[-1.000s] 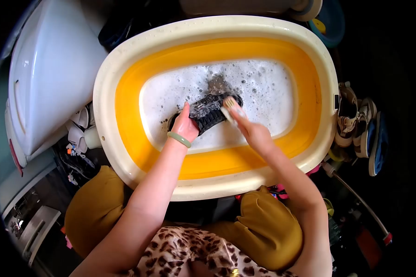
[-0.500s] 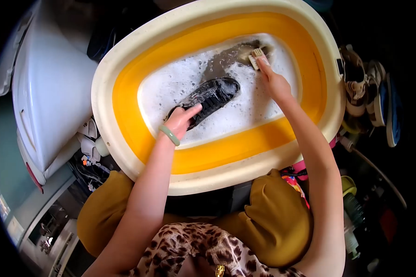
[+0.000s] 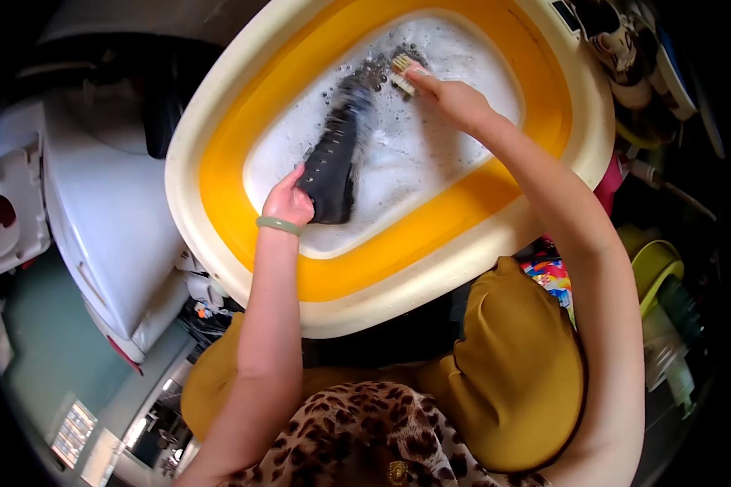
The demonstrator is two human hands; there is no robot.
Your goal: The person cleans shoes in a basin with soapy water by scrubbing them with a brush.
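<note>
A wet black shoe (image 3: 331,166) lies tilted over the suds, its heel end toward me and a row of eyelets along its side. My left hand (image 3: 291,200) grips it at the heel end, with a green bangle (image 3: 278,225) on the wrist. The far toe part is smeared by motion. Beyond the toe and to the right, my right hand (image 3: 455,101) holds a pale-bristled scrub brush (image 3: 401,77). The brush is over dark, foamy water, apart from the shoe. Both are inside a yellow and cream basin (image 3: 188,195).
Several other shoes (image 3: 621,53) stand past the basin's right rim. A white appliance-like body (image 3: 110,219) is on the left. Green containers (image 3: 656,272) and a bright patterned item (image 3: 549,280) sit at the right, beside my knee.
The shoe has been turned to point more directly away, showing its eyelet side. My right hand and the brush have moved left, closer to the toe. The whole view has tilted.
</note>
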